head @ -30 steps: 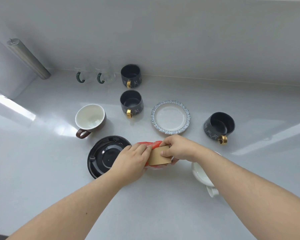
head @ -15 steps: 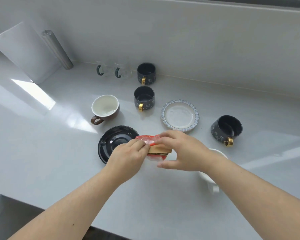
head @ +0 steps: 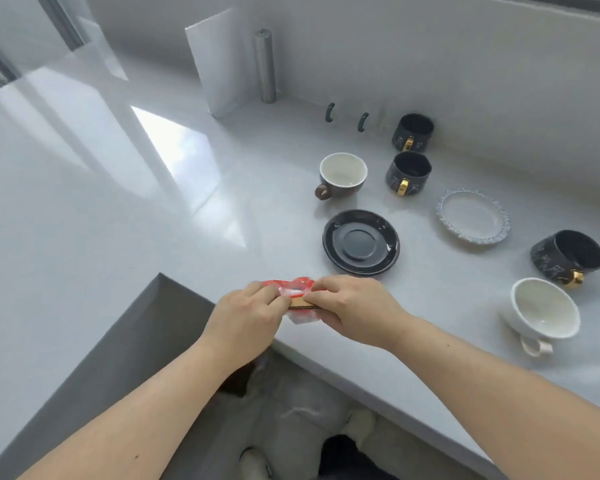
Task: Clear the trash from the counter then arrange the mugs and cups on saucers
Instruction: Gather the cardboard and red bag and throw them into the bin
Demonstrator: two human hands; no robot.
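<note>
My left hand (head: 248,315) and my right hand (head: 352,308) both grip a bundle of trash: a red and white wrapper (head: 297,287) with a brown cardboard piece (head: 300,303), held over the counter's front edge. Behind it sits a black saucer (head: 361,242). A brown mug with white inside (head: 342,174), two dark mugs with gold handles (head: 409,173) (head: 413,131), a blue-rimmed white saucer (head: 473,220), a third dark mug (head: 568,256) and a white cup (head: 542,311) stand on the counter.
Two clear glass cups with green handles (head: 347,117) stand by the back wall. A metal cylinder (head: 265,65) and a white panel (head: 219,64) rise at the back corner. The counter's inner corner edge (head: 160,277) lies left of my hands, floor below.
The view swung left and back. Both hands carried the wrapper and cardboard away from the saucers toward the counter's front edge, uncovering the white cup.
</note>
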